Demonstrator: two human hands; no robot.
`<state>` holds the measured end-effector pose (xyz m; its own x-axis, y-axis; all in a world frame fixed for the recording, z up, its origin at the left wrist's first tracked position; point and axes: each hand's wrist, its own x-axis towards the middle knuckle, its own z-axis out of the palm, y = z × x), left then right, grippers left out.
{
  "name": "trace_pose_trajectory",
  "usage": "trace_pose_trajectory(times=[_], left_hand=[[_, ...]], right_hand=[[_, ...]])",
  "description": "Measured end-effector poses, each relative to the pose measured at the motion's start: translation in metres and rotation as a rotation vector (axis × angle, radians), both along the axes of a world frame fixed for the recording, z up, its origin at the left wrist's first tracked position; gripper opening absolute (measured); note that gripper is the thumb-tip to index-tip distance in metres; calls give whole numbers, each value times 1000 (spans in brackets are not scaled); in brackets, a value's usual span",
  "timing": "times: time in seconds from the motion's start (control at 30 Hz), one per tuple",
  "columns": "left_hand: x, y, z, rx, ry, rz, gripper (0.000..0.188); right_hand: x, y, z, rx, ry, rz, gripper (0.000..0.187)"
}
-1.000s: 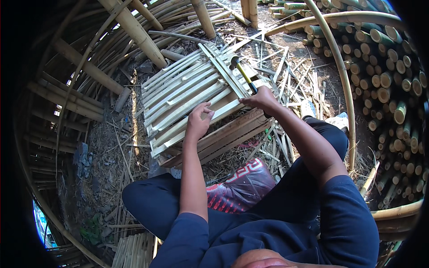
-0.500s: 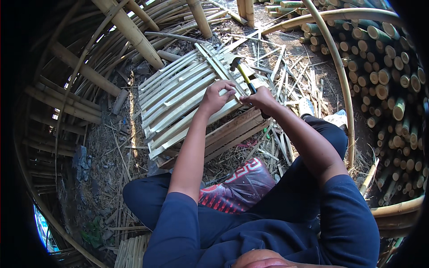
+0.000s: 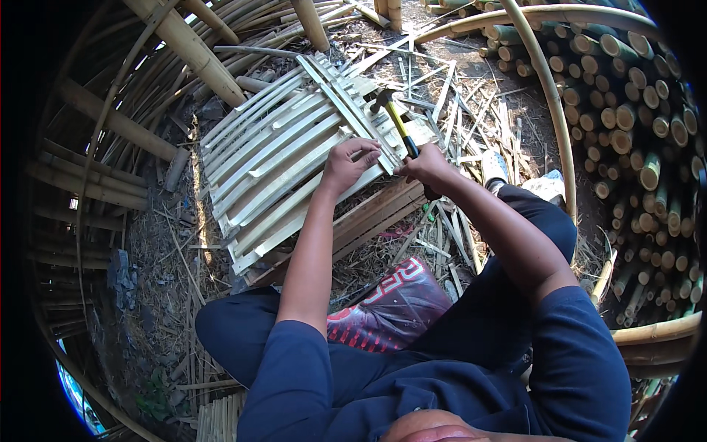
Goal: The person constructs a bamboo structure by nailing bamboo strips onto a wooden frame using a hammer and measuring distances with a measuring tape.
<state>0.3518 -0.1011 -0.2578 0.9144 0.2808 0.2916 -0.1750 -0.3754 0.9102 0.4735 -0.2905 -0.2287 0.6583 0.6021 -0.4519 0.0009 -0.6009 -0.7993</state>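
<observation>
A panel of pale split-bamboo slats (image 3: 276,158) lies in front of me, with narrow cross strips (image 3: 346,103) running over the slats near its right end. My right hand (image 3: 431,171) is wrapped round the handle of a hammer (image 3: 398,124), yellow and black with a dark claw head. The hammer head points away from me, beyond the cross strips. Just left of the strips' near end, my left hand (image 3: 349,166) is closed, with thumb and fingertips together over the slats. Whatever may be between those fingertips is too small to make out.
Beneath the panel's near side are wooden boards (image 3: 375,214). A printed red and dark sack (image 3: 394,306) lies between my legs. Cut bamboo poles (image 3: 633,118) are stacked at the right, behind a curved pole (image 3: 554,88). Scattered strips (image 3: 471,110) cover the ground beyond.
The view has shifted a little, so the panel and bamboo poles appear farther left. Both hands keep nearly the same pose, the right still round the hammer.
</observation>
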Motion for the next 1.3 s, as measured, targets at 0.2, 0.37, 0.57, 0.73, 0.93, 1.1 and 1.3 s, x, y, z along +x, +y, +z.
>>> trace_pose_trajectory(times=[0.2, 0.37, 0.57, 0.73, 0.93, 1.1, 1.3], left_hand=[[1, 3, -3, 51, -16, 27, 16], [6, 0, -2, 353, -177, 228, 17], [8, 9, 0, 512, -30, 442, 20], [14, 10, 7, 578, 71, 425, 15], [24, 23, 12, 695, 159, 400, 11], [32, 29, 38, 574, 443, 341, 12], [39, 43, 34, 545, 480, 351, 13]], right_hand=[[-6, -8, 4, -35, -108, 12, 40], [-9, -5, -1, 13, -66, -21, 39], [-11, -2, 3, 22, -38, -41, 42], [-7, -4, 6, 33, -62, -51, 40], [-7, 2, 6, 70, -15, -50, 37], [-9, 2, 9, 117, 19, -70, 31], [-10, 6, 9, 124, 33, -113, 28]])
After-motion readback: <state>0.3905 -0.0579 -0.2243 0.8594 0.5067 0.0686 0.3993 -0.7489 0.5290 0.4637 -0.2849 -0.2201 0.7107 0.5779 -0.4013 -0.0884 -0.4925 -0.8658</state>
